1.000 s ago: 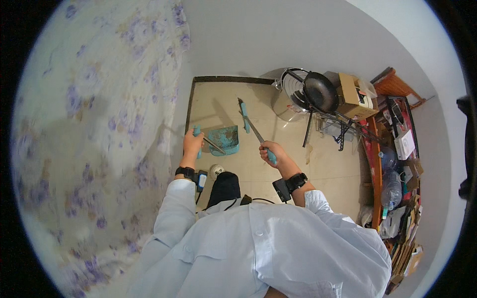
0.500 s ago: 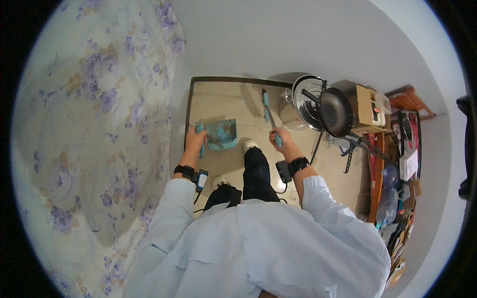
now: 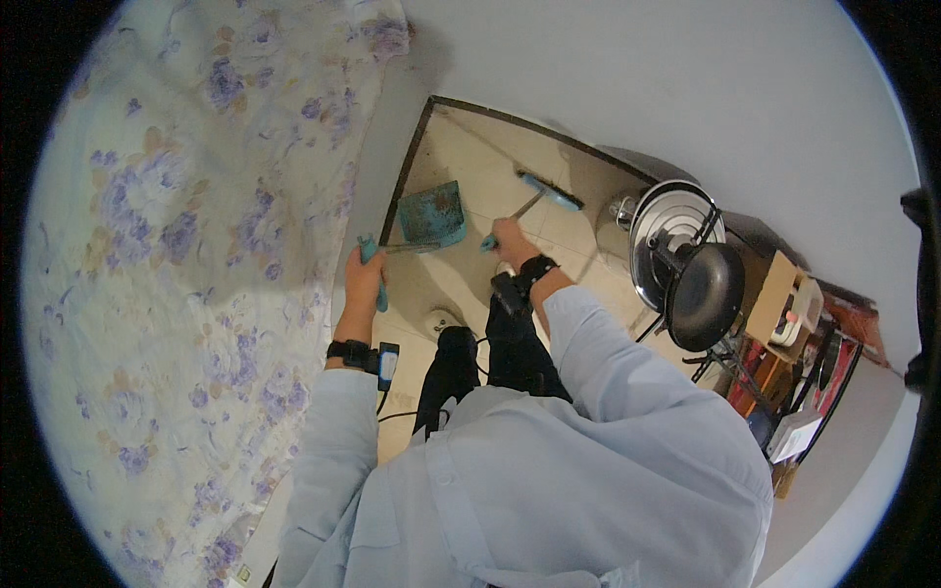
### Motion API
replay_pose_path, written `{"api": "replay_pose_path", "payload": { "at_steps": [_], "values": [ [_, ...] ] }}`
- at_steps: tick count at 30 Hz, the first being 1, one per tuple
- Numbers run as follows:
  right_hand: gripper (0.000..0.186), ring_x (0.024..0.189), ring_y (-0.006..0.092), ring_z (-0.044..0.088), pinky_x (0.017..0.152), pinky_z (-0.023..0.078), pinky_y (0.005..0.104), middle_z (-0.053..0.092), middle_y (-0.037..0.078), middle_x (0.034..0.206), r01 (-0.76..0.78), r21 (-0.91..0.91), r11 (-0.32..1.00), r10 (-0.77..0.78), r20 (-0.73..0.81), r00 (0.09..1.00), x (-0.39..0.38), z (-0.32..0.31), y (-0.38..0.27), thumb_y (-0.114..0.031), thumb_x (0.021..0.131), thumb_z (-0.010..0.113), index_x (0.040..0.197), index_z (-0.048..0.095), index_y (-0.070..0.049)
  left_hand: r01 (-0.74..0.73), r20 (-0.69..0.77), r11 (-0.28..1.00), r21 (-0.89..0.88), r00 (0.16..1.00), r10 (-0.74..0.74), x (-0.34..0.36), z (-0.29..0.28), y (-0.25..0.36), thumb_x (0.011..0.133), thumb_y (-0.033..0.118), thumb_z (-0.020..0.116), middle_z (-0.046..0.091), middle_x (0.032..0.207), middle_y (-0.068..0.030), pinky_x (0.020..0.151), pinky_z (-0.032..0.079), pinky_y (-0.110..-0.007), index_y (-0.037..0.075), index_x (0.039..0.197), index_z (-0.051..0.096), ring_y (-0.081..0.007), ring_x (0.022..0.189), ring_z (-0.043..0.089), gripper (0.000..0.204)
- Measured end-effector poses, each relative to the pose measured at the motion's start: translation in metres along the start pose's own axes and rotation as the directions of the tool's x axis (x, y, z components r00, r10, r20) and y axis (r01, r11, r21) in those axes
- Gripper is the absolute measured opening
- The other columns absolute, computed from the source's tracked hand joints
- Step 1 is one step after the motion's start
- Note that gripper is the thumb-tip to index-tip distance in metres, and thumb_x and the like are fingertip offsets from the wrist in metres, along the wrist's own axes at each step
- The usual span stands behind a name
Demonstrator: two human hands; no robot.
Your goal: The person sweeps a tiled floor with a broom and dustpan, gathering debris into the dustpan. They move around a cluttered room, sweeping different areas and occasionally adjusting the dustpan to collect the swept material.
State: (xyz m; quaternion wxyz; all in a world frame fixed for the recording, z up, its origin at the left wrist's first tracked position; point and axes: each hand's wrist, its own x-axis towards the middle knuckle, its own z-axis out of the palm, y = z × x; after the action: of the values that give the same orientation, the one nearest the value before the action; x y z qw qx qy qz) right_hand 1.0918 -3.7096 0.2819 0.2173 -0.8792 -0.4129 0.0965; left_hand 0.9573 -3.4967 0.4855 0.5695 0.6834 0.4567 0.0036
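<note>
So here's the layout: the left hand [image 3: 365,277] is closed around the teal handle of a teal plastic dustpan [image 3: 431,216], and the pan itself sits out ahead of that grip, mouth end resting on the beige tiled floor [image 3: 490,157] right by the dark strip along the floor's left edge. The handle runs from the fist forward and a bit to the right, so the pan's long axis points away from the body.

The right hand [image 3: 510,240] is wrapped shut around the grey shaft of a small brush with a teal head [image 3: 551,192]. That brush lies forward and to the right of its grip, shaft angled diagonally, bristle head down on the tiles toward the far wall. The head is near the dustpan's right side but not touching it, with a bare patch of floor between the 2.

So the key relation: brush head is right of the pan, pan opening looks like it faces roughly toward it, though the fisheye bend makes the exact angle hard to call.

Off to the right, well apart, a black frying pan [image 3: 708,294] sits over a round steel pot [image 3: 667,235]. A floral purple-and-white cloth [image 3: 196,245] fills the left.
</note>
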Motion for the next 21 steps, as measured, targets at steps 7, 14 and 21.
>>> {"api": "replay_pose_path", "payload": {
  "at_steps": [7,14,21],
  "values": [
    [0.025,0.077,0.0281,0.057,0.073,0.042,0.0398,0.059,0.012,0.073,0.379,-0.122,0.917,-0.263,0.53,0.806,-0.019,0.022,-0.059,-0.024,0.057,0.072,0.066,0.059,-0.005,0.034,-0.165,0.995,-0.094,0.985,-0.049,-0.016,-0.04,-0.018,0.079,0.013,0.058,0.049,0.063,-0.003,0.044,0.038,-0.026,-0.001,0.094,0.051,-0.0118,0.048,0.046,0.022],
    [0.021,0.059,0.0252,0.058,0.047,0.046,0.0349,0.058,0.014,0.07,-0.791,0.576,0.206,0.585,0.576,0.571,-0.07,-0.071,-0.051,-0.01,0.074,0.06,0.088,0.058,0.006,0.004,-0.124,0.976,-0.216,0.992,-0.031,-0.019,-0.059,-0.05,0.078,0.01,0.057,0.051,0.063,-0.0053,0.045,0.039,-0.028,-0.003,0.093,0.05,-0.0143,0.048,0.047,0.02],
    [0.007,0.049,0.0171,0.048,0.041,0.039,0.0259,0.049,0.01,0.064,-0.459,0.672,-0.58,0.488,0.739,0.464,-0.105,-0.125,-0.038,-0.002,0.08,0.049,0.078,0.046,0.004,-0.075,-0.088,0.96,-0.269,0.995,0.053,-0.03,-0.052,-0.092,0.079,0.008,0.056,0.051,0.063,-0.0057,0.045,0.039,-0.028,-0.002,0.095,0.051,-0.0148,0.048,0.047,0.02]
  ]
}}
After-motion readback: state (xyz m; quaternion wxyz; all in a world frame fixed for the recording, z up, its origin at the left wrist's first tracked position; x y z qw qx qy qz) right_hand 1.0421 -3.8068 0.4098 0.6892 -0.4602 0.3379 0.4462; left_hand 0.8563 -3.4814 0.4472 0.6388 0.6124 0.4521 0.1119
